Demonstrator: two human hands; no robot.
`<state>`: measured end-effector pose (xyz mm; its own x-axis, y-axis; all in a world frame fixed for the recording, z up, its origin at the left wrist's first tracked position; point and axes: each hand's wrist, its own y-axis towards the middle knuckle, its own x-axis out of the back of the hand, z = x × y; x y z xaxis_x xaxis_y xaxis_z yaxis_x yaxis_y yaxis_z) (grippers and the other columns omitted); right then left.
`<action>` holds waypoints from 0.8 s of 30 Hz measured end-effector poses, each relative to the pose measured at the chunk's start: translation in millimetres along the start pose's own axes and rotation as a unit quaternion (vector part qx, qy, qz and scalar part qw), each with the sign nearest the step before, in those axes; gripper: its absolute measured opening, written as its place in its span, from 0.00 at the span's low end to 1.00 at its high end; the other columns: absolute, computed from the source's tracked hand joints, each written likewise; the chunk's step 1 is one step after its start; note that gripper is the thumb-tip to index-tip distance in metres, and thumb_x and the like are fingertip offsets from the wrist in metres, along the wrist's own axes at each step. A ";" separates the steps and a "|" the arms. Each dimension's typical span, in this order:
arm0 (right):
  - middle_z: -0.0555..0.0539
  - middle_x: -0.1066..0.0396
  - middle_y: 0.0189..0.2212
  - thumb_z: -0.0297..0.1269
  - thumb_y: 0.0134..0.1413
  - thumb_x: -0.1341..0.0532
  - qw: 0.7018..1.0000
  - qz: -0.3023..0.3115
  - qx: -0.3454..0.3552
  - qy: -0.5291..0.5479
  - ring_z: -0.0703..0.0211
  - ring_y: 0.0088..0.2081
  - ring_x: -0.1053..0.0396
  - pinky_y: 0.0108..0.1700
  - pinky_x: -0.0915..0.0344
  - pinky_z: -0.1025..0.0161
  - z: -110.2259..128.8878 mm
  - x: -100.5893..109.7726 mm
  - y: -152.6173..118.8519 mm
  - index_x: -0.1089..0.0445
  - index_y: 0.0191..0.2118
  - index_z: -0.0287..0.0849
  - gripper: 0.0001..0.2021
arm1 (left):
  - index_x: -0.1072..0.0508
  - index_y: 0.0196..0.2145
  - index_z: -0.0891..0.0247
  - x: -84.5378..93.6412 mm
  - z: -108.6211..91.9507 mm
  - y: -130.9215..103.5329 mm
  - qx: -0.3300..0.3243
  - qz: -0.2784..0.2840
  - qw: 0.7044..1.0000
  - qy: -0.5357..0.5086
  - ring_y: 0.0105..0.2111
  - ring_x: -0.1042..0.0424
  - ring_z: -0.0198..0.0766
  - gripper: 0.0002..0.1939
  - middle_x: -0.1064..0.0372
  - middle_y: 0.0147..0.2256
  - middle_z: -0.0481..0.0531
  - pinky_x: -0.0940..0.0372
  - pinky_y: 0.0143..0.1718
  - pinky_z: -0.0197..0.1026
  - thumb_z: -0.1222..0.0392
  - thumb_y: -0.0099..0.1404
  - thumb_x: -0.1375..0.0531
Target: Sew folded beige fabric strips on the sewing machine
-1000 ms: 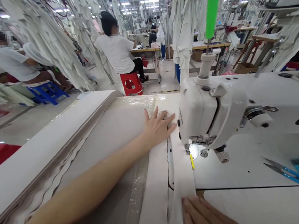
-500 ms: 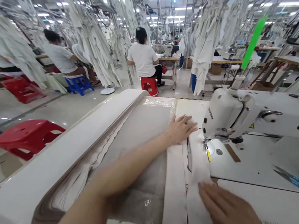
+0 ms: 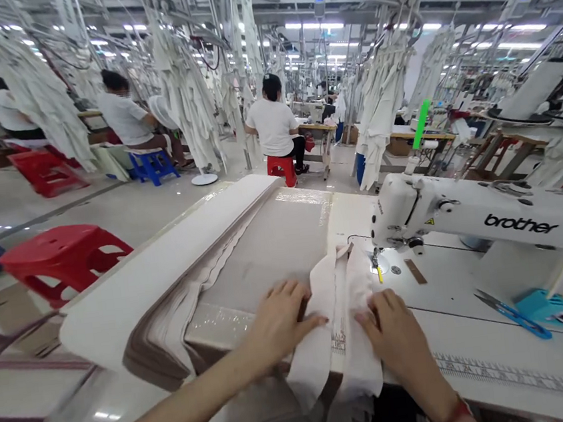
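Note:
A pale fabric piece [image 3: 355, 310] lies in front of the sewing machine [image 3: 402, 208], its two long strips meeting at the far end with a gap between them. The near ends droop over the table's front edge. My left hand [image 3: 283, 318] pinches the outer edge of the left strip, thumb on top. On the other side, my right hand [image 3: 394, 326] grips the edge of the right strip, with its fingertips partly hidden. Through the gap, markings of a ruler printed on the table show. The needle area is just beyond the fabric, apart from both hands.
A thick folded stack of pale cloth [image 3: 168, 276] lies left on the plastic-covered board [image 3: 264, 239]. To the right are blue-handled snips [image 3: 516, 314], a turquoise tray [image 3: 537, 305] and a ruler strip [image 3: 504, 372]. A red stool [image 3: 65, 254] stands left; co-workers sit beyond.
My left hand has come back from beside the machine head to the left strip's near part. My right hand, flat before, now grips the right edge. The fabric has spread apart; the view has shifted.

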<state>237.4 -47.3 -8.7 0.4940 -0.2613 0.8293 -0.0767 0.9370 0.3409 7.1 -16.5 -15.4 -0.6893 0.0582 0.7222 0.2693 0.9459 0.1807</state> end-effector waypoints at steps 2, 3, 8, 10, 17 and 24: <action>0.47 0.32 0.28 0.37 0.54 0.45 0.998 0.018 0.000 0.053 0.51 0.33 0.32 0.37 0.32 0.55 8.0 -5.8 -0.8 0.40 0.26 0.46 0.07 | 0.33 0.25 0.62 10.5 7.5 1.3 0.003 0.013 0.998 -0.058 0.32 0.33 0.43 0.19 0.33 0.27 0.49 0.37 0.33 0.42 0.42 0.58 0.39; 0.49 0.33 0.26 0.38 0.53 0.45 0.996 0.026 -0.009 0.087 0.53 0.31 0.33 0.35 0.33 0.58 9.5 -6.4 -3.0 0.41 0.26 0.46 0.07 | 0.34 0.25 0.62 18.6 14.4 2.1 0.005 0.020 0.997 -0.076 0.29 0.33 0.41 0.20 0.34 0.25 0.48 0.37 0.30 0.40 0.41 0.60 0.42; 0.56 0.40 0.18 0.52 0.55 0.47 0.966 0.035 -0.097 0.238 0.64 0.19 0.44 0.21 0.44 0.67 3.4 0.6 -3.3 0.45 0.26 0.47 0.15 | 0.33 0.26 0.63 54.0 49.9 17.2 0.033 -0.014 0.995 -0.088 0.26 0.30 0.38 0.21 0.32 0.23 0.48 0.37 0.28 0.38 0.42 0.63 0.46; 0.57 0.39 0.18 0.54 0.54 0.45 0.956 0.025 -0.122 0.266 0.65 0.17 0.48 0.18 0.49 0.67 3.7 0.4 2.5 0.46 0.27 0.48 0.16 | 0.30 0.28 0.63 58.7 52.7 24.1 0.041 -0.048 0.996 -0.064 0.28 0.30 0.40 0.17 0.32 0.25 0.48 0.37 0.30 0.39 0.45 0.59 0.41; 0.58 0.44 0.14 0.57 0.46 0.39 0.939 0.014 -0.142 0.313 0.67 0.18 0.53 0.18 0.56 0.68 8.6 -6.2 2.5 0.43 0.25 0.46 0.20 | 0.32 0.34 0.59 43.0 21.2 -22.5 0.057 -0.122 0.990 0.034 0.40 0.33 0.49 0.19 0.35 0.38 0.53 0.37 0.41 0.46 0.41 0.56 0.37; 0.58 0.39 0.15 0.56 0.45 0.34 0.908 0.032 -0.183 0.374 0.70 0.16 0.54 0.17 0.55 0.70 10.3 -4.0 5.4 0.39 0.27 0.46 0.20 | 0.36 0.19 0.61 40.6 17.2 -34.6 0.118 -0.048 0.977 -0.169 0.28 0.37 0.41 0.23 0.40 0.23 0.48 0.38 0.34 0.43 0.38 0.53 0.38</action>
<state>226.0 -43.6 -5.7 0.9597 -0.1016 0.2621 0.1003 0.9948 0.0184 -41.8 -41.3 -3.8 -0.8974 0.0304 0.4401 0.0574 0.9972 0.0483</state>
